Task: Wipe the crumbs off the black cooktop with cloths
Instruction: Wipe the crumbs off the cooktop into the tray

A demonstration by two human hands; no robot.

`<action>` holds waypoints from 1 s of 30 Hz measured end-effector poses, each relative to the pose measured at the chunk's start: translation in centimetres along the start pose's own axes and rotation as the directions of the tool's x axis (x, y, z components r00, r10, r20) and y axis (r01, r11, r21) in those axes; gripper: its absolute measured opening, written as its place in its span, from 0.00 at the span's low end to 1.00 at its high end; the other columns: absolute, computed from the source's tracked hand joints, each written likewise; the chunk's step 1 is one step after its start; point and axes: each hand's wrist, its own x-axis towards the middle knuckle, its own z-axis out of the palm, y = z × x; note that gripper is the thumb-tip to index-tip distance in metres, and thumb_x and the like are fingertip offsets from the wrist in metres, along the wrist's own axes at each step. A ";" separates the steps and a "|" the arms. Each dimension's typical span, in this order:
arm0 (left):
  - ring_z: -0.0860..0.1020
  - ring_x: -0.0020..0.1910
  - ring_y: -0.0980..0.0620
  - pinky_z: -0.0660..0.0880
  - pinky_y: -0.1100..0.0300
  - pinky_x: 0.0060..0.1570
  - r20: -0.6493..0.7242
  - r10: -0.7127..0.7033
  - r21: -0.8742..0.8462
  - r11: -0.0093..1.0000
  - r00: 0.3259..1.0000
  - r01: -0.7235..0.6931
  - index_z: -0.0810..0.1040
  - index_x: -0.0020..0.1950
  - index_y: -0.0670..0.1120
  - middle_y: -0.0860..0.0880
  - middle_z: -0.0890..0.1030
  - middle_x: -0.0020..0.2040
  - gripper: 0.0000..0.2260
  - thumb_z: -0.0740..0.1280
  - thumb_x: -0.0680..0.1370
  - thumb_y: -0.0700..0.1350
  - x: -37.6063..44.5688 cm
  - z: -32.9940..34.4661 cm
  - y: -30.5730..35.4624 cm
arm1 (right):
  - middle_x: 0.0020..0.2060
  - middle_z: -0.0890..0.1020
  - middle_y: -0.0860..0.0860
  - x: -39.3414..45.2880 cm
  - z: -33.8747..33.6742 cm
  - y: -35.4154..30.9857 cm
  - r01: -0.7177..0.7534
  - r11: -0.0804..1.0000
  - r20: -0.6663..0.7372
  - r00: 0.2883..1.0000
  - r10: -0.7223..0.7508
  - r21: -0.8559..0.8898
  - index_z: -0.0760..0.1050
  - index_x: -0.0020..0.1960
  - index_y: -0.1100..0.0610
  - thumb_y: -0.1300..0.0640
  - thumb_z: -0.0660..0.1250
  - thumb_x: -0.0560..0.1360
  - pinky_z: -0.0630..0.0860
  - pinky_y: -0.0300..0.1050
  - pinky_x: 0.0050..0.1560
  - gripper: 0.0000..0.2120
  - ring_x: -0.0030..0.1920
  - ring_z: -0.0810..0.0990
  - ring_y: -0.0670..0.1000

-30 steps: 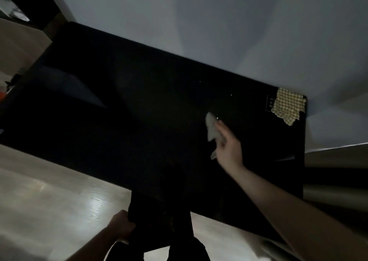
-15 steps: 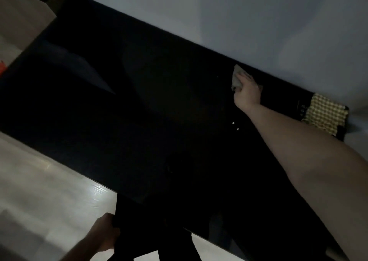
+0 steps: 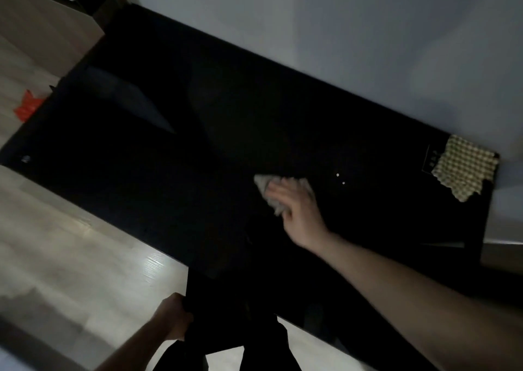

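1. No sleeve is seen on the right forearm (image 3: 410, 283); it is bare from wrist to frame edge.
2. The left forearm (image 3: 133, 348) is likewise uncovered.
3. No ring, watch or band can be made out on the right hand (image 3: 297, 209) or the left hand (image 3: 174, 319).
4. Dark trousers (image 3: 226, 351) are worn, seen beside the left hand; detail is lost in the dim light.

Dim room. Pale wall (image 3: 339, 30) across top; light wood floor (image 3: 70, 257) lower left; red scrap (image 3: 27, 107) at left edge.
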 end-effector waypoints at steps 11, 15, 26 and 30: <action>0.82 0.59 0.37 0.76 0.67 0.30 0.045 -0.006 -0.063 0.998 0.999 0.008 0.78 0.63 0.32 0.35 0.82 0.61 0.25 0.68 0.70 0.45 -2.2 1.9 0.5 | 0.68 0.79 0.30 -15.6 6.3 -12.9 -0.410 0.682 0.255 0.912 0.322 0.605 0.80 0.69 0.42 0.74 0.59 0.75 0.71 0.36 0.75 0.34 0.71 0.76 0.35; 0.85 0.54 0.42 0.77 0.60 0.39 0.046 0.008 -0.020 1.000 0.999 -0.007 0.80 0.59 0.37 0.43 0.83 0.46 0.19 0.68 0.71 0.44 -2.5 2.1 -0.3 | 0.68 0.80 0.34 -11.4 0.4 -9.5 -0.370 0.713 0.102 0.915 0.390 0.595 0.78 0.72 0.47 0.77 0.62 0.77 0.70 0.31 0.73 0.34 0.70 0.76 0.35; 0.87 0.43 0.46 0.79 0.60 0.35 0.008 0.031 -0.021 0.999 0.999 -0.031 0.77 0.37 0.45 0.45 0.83 0.38 0.04 0.64 0.71 0.40 -2.1 2.6 0.4 | 0.80 0.70 0.57 4.0 -13.4 11.3 -0.512 0.859 -0.318 0.813 0.489 0.013 0.75 0.76 0.57 0.64 0.61 0.83 0.63 0.49 0.81 0.22 0.79 0.70 0.58; 0.87 0.42 0.45 0.82 0.57 0.38 0.006 0.027 -0.015 1.000 1.000 -0.027 0.77 0.36 0.45 0.44 0.85 0.39 0.04 0.64 0.69 0.41 -1.6 2.9 0.2 | 0.79 0.71 0.56 4.9 -12.2 13.0 -0.522 0.839 -0.221 0.846 0.485 -0.157 0.71 0.78 0.55 0.57 0.62 0.83 0.61 0.63 0.81 0.23 0.79 0.67 0.62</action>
